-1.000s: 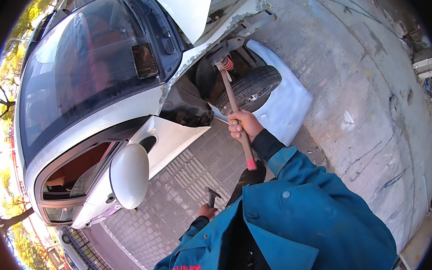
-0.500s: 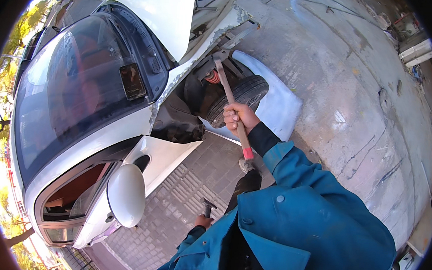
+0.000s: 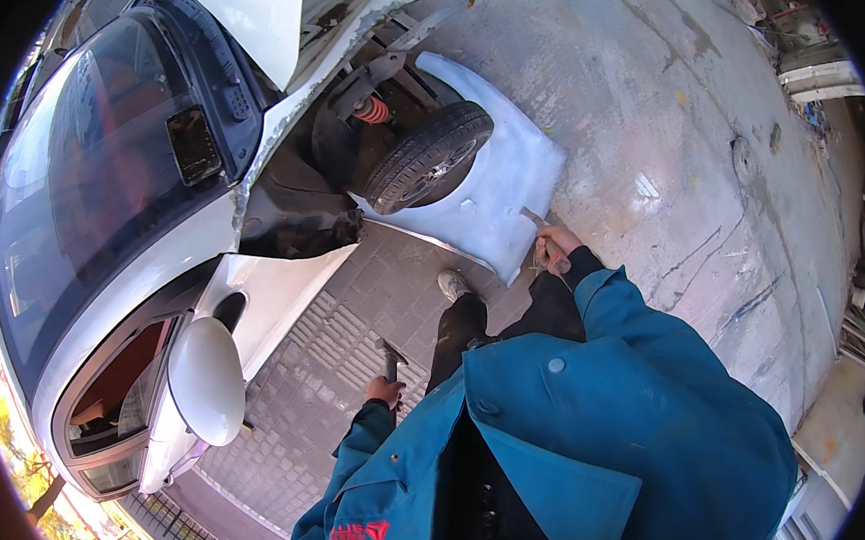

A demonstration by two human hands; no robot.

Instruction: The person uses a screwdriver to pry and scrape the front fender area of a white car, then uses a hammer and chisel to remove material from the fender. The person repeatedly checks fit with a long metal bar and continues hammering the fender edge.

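My right hand (image 3: 554, 248) is closed round the wooden-handled hammer (image 3: 560, 265), seen almost end-on, with its reddish handle end towards me. It hangs by the right edge of a pale, blue-white fender panel (image 3: 520, 161) lying on the ground. Lower down at the left, my left hand (image 3: 383, 393) grips a short hammer (image 3: 391, 360) with a dark T-shaped head, held over the paving. A tyre (image 3: 430, 160) and a red coil spring (image 3: 372, 110) show in the exposed wheel well of the white car.
The white car's side mirror (image 3: 206, 382) and front door edge (image 3: 285, 300) stick out at my left. A phone-like dark device (image 3: 193, 146) rests at the windscreen. The raised bonnet (image 3: 235, 5) is at the far left. My shoe (image 3: 453, 286) stands near the fender panel.
My right hand has drawn the hammer back from the wheel well, to the right, and tilted it. My left hand still holds its hammer. The view has shifted, with the car sliding left.
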